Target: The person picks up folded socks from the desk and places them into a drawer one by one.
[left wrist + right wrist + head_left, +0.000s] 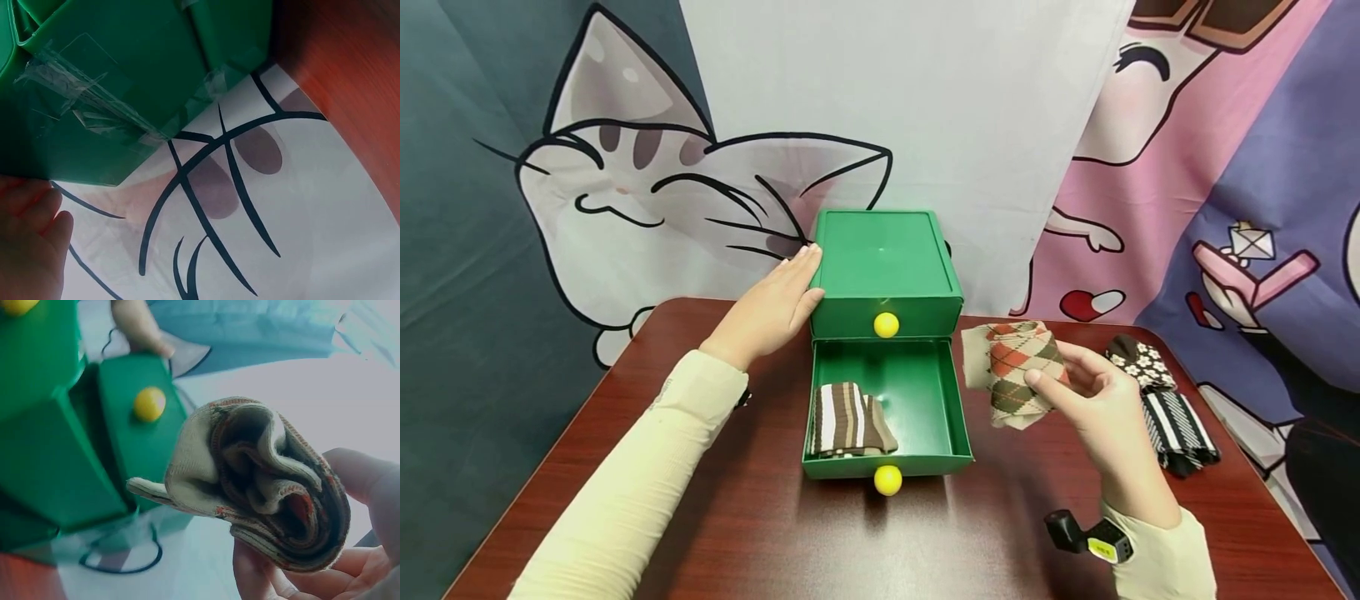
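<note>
- Argyle sock [1018, 371], folded, pinched in the right hand [1093, 404] just right of the open lower drawer [925, 392].
- Left hand [771, 308], fingers flat, steadies the green box [880, 258].
- Stowing step, seemingly: next, carry the sock left into the bare space beside the striped sock [846, 421].

Folded argyle sock [1018, 372] held upright, just right of open green drawer [917, 392]

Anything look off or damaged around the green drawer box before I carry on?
One thing: the back of the green drawer box is patched with clear tape, wrinkled and lifting at its edges, which suggests a repair. Otherwise nothing stands out: the lower drawer is open with a striped sock inside.
</note>
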`<act>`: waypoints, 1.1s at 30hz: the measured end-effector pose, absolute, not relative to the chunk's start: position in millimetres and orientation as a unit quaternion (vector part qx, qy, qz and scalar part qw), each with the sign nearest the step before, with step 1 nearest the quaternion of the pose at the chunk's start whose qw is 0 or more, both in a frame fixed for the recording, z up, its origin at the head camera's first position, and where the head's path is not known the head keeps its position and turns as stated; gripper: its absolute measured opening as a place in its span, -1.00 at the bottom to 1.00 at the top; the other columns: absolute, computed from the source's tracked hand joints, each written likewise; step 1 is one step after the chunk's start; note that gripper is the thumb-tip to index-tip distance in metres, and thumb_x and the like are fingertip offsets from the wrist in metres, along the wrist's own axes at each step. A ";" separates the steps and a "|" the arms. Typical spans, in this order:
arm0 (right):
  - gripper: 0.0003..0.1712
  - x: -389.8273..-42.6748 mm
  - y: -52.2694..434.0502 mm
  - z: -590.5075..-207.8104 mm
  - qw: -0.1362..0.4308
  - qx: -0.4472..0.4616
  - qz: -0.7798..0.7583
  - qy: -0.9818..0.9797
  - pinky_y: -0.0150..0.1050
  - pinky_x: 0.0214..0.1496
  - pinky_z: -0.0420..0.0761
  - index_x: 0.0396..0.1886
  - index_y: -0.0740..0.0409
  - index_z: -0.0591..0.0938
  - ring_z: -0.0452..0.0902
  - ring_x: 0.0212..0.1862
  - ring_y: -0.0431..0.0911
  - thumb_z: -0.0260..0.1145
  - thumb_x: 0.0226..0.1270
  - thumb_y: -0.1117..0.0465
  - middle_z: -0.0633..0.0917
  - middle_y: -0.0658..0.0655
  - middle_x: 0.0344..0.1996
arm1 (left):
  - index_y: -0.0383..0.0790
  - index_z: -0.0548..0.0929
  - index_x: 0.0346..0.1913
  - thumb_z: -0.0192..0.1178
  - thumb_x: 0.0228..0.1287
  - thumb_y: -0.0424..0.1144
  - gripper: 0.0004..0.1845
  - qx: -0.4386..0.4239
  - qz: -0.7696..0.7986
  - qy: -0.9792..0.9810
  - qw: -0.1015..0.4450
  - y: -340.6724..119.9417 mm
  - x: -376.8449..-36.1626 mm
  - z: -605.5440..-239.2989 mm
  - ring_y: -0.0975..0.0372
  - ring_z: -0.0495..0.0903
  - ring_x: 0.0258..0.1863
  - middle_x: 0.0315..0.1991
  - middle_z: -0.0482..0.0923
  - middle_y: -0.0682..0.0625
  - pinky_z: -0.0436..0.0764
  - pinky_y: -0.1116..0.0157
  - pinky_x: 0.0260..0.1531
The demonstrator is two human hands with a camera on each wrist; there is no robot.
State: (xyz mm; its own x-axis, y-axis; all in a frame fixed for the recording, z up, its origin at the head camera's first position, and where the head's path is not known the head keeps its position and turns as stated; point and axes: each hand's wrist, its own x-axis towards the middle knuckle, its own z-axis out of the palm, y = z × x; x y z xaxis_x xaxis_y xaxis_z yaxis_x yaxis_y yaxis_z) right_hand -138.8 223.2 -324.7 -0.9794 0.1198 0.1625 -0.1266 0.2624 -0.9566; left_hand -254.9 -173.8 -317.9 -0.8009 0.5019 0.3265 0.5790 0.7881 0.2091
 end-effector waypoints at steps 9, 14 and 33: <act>-0.61 -139.9 198.1 -314.5 0.067 0.062 0.640 -0.763 -0.46 -0.27 0.68 0.09 0.06 0.70 0.69 -0.30 -0.26 0.48 0.27 0.32 0.79 -0.11 -0.28 | -0.54 0.06 0.54 -0.14 0.66 -0.14 -0.35 -0.291 -0.139 -0.936 0.143 -174.7 -255.3 -320.2 -0.12 0.03 0.57 0.56 0.06 -0.35 -0.03 0.06 0.59; -0.53 -147.8 181.3 -318.6 0.042 0.088 0.619 -0.779 -0.44 -0.22 0.70 0.17 0.29 0.64 0.71 -0.27 -0.26 0.47 0.26 0.34 0.80 -0.06 -0.28 | -0.53 0.06 0.55 -0.13 0.66 -0.13 -0.35 -0.291 -0.143 -0.935 0.142 -173.9 -254.4 -320.2 -0.10 0.03 0.57 0.57 0.05 -0.34 -0.06 0.10 0.60; -0.43 -166.2 138.1 -328.1 0.028 0.122 0.377 -0.918 -0.26 -0.30 0.66 0.13 0.29 0.65 0.65 -0.31 -0.10 0.52 0.17 0.10 0.77 0.14 -0.24 | -0.52 0.05 0.55 -0.13 0.66 -0.13 -0.34 -0.292 -0.148 -0.934 0.142 -173.8 -255.6 -322.2 -0.07 0.00 0.59 0.57 0.03 -0.32 -0.05 0.08 0.59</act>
